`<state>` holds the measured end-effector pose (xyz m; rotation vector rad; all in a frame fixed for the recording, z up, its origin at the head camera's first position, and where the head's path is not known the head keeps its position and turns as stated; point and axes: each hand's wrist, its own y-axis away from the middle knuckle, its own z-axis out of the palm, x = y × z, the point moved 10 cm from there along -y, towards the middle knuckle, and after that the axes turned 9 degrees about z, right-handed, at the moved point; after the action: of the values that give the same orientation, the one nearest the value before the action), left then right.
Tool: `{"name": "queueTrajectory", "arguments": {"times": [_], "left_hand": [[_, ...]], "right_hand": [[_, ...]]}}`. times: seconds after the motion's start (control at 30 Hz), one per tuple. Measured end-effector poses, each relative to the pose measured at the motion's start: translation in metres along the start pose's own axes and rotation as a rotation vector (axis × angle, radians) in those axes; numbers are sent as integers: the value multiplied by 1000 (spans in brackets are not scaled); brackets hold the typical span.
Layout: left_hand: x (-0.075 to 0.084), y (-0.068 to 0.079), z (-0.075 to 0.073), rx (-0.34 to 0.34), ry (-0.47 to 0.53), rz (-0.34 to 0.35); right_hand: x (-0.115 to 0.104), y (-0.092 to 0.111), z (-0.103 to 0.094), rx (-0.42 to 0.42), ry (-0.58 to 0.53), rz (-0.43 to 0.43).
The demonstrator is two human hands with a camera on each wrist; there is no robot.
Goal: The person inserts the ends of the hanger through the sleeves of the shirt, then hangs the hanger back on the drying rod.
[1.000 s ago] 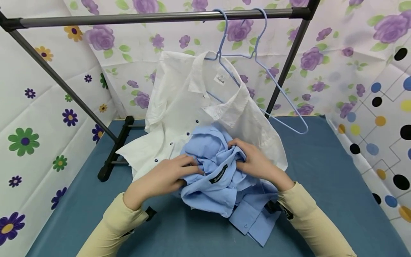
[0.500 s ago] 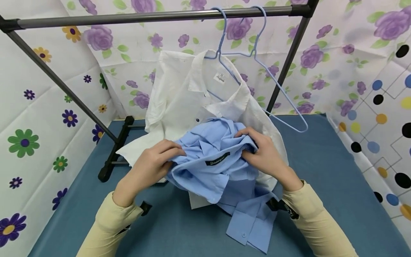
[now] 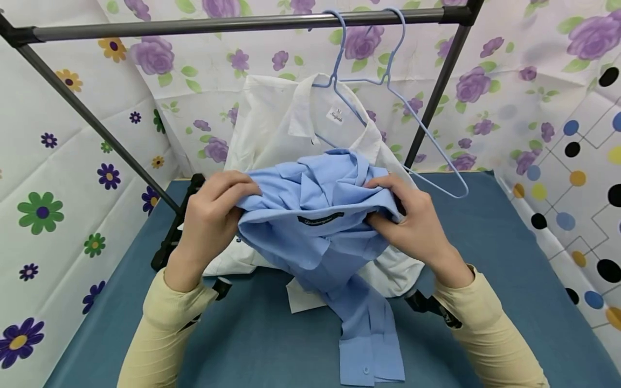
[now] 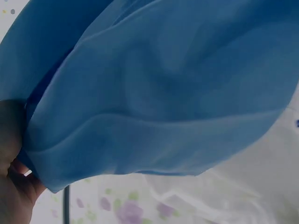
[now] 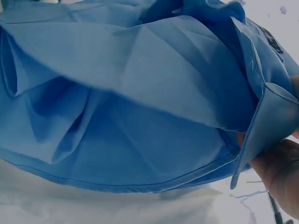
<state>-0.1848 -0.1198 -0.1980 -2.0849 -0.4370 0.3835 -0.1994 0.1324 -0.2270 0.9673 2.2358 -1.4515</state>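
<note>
Blue shirt: light blue woven-cloth shirt (image 3: 315, 188), bunched, held between both hands above the tabletop.
Collar axis: roughly crosswise, from hand to hand; small black rectangular cloth label (image 3: 320, 219) near its middle, facing the wearer of the head camera.
Sleeve: one light blue buttoned sleeve (image 3: 359, 328) hangs down, near the right hand's side.
Left hand: bare left hand (image 3: 208, 215); fingers curled, gripping the cloth at the collar's left end.
Right hand: bare right hand (image 3: 414, 223); thumb and fingers pinching the collar's right end.
Bare hanger: pale blue thin-wire hanger (image 3: 415, 114), up and to the right of the blue shirt; the right hand is nearer (its lower left part is hidden).
White shirt: white buttoned cloth shirt (image 3: 271, 134), directly behind the blue one, on a second pale blue wire hanger (image 3: 343, 40).
Rail: dark round metal rail (image 3: 194, 27), carrying both hangers by their hooks.
Tabletop: blue-grey cloth-covered tabletop (image 3: 271, 350), beneath everything.
</note>
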Motion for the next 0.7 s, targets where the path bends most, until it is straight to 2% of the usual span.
{"name": "queueTrajectory", "arguments": {"times": [0.13,0.23,0.33,0.43,0.53,0.7], "left_hand": [[5,-17,-16,166,-21,19],[8,-31,-26,280,-36,33],[10,-46,-36,370,-55,40],[9,-61,-43,431,-61,45],[8,-76,-50,488,-63,62],[6,-94,-67,617,-69,102]], "right_hand": [[-20,-7,-14,88,1,-75],[-36,-15,-29,185,20,-129],[-51,-24,-43,283,22,-162],[-61,-35,-56,365,-16,-174],[-69,-44,-65,404,-82,-173],[-81,-51,-69,394,-152,-158]]}}
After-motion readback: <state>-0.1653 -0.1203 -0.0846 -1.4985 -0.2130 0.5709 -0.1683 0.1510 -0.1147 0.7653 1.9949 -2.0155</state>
